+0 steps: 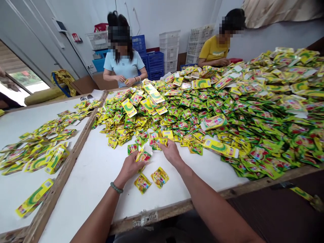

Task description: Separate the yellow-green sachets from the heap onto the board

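Observation:
My left hand (130,167), with a green bead bracelet on its wrist, is closed on a small printed carton (144,154) whose white flap stands open at the top. Just to its right, my right hand (170,152) pinches a yellow candy packet (162,141) close to the carton's open end. Two yellow packets (160,177) lie on the white table below my hands. A green packet (132,149) rests behind my left hand. Beyond both hands spreads a big heap of green and yellow packets (187,114) with flat cartons on it.
A wooden strip (76,148) divides the table; left of it lie filled-looking cartons (34,197) and a pile of cartons. Across the heap sit two people, one in a light blue shirt (124,67), one in yellow (214,49). Crates (155,62) stand behind them.

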Available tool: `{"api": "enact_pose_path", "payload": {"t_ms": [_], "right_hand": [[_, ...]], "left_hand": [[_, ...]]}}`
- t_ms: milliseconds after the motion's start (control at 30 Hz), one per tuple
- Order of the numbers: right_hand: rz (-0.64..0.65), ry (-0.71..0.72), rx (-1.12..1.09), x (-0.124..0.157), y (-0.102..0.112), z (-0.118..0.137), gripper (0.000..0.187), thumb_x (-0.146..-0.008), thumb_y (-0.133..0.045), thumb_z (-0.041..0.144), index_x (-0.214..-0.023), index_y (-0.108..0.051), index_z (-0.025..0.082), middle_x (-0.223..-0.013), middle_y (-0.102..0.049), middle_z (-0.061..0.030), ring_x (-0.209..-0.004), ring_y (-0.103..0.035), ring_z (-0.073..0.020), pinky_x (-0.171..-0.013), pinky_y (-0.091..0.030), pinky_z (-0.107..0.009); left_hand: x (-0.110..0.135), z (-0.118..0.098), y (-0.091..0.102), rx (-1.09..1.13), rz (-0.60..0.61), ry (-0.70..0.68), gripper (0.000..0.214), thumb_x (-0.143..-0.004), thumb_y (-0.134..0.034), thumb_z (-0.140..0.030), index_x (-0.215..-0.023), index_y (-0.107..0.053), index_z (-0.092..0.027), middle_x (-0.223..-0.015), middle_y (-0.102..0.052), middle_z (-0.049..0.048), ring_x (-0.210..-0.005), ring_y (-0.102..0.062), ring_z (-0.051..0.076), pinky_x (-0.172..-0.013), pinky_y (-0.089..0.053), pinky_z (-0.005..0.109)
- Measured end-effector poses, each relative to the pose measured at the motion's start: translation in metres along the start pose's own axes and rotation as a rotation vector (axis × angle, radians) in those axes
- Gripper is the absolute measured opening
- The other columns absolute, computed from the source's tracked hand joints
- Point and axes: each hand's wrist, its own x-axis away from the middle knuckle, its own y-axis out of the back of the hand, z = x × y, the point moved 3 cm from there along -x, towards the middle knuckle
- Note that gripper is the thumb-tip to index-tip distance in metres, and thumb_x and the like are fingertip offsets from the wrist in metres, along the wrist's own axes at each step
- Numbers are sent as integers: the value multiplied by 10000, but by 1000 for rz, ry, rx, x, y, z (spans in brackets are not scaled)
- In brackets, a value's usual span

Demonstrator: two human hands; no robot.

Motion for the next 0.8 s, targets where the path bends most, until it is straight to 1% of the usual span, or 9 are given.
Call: {"api": "enact_pose_path", "payload": {"t_ms": [100,200,300,433,533,600,667,733,800], "right_hand": [[121,24,112,2,-7,-2,300,-731,-606,380,-951,-665,185,-775,-672,-26,-681,-581,-175,-650,-438,-276],[250,62,194,4,-9,-2,265,-722,-621,388,-901,-683,204,-802,-673,-27,-711,-583,-184,-679,-435,-287],[354,85,240,5,-8,-1,215,-737,-603,370,-837,-686,199,-771,-659,-18,-690,-567,-170,-647,-419,-269],[441,166,261,7,-12,1,151,-716,-622,318,-762,-670,184,-763,-637,-4,-703,-551,-149,-649,-394,-246],[399,140,178,6,-15,-1,181,-691,-648,328,-790,-651,176,-750,-623,12,-704,-543,-140,-635,-394,-229],[304,122,107,4,-15,-1,234,-698,-646,361,-837,-639,172,-761,-615,13,-713,-541,-139,-629,-400,-225],[245,149,96,5,-17,1,243,-720,-632,382,-840,-637,171,-773,-602,4,-719,-538,-139,-637,-407,-230],[264,200,120,7,-22,4,224,-750,-613,380,-834,-647,176,-798,-598,-12,-734,-540,-143,-658,-417,-240],[274,233,137,10,-25,6,220,-763,-609,361,-884,-655,183,-874,-608,-37,-777,-553,-154,-689,-432,-254]], "left_hand": [[4,0,-6,287,49,4,372,-689,-643,-500,-809,-570,-156,-715,-576,-11,-649,-517,138,-576,-379,231],[4,3,-9,444,88,53,357,-690,-662,-464,-850,-597,-152,-749,-626,1,-657,-552,141,-591,-402,232],[5,7,-7,476,91,88,353,-692,-667,-449,-880,-619,-153,-770,-659,12,-647,-570,146,-576,-409,233],[6,3,-3,350,131,34,351,-700,-655,-446,-901,-670,-159,-808,-687,28,-708,-594,176,-594,-424,237],[4,-3,-2,333,167,7,361,-688,-666,-441,-920,-689,-165,-835,-700,30,-756,-610,199,-638,-449,254],[2,-5,-3,437,201,42,379,-674,-688,-422,-951,-682,-162,-870,-706,37,-759,-622,200,-655,-467,267],[1,-4,-4,591,214,102,392,-658,-714,-390,-975,-671,-163,-886,-711,40,-740,-635,189,-664,-481,275],[-1,-2,-5,708,182,152,396,-638,-739,-360,-977,-668,-167,-863,-717,34,-705,-641,173,-657,-488,271],[-1,1,-6,762,133,182,400,-618,-759,-344,-964,-670,-163,-836,-721,29,-676,-642,164,-640,-492,265]]}}
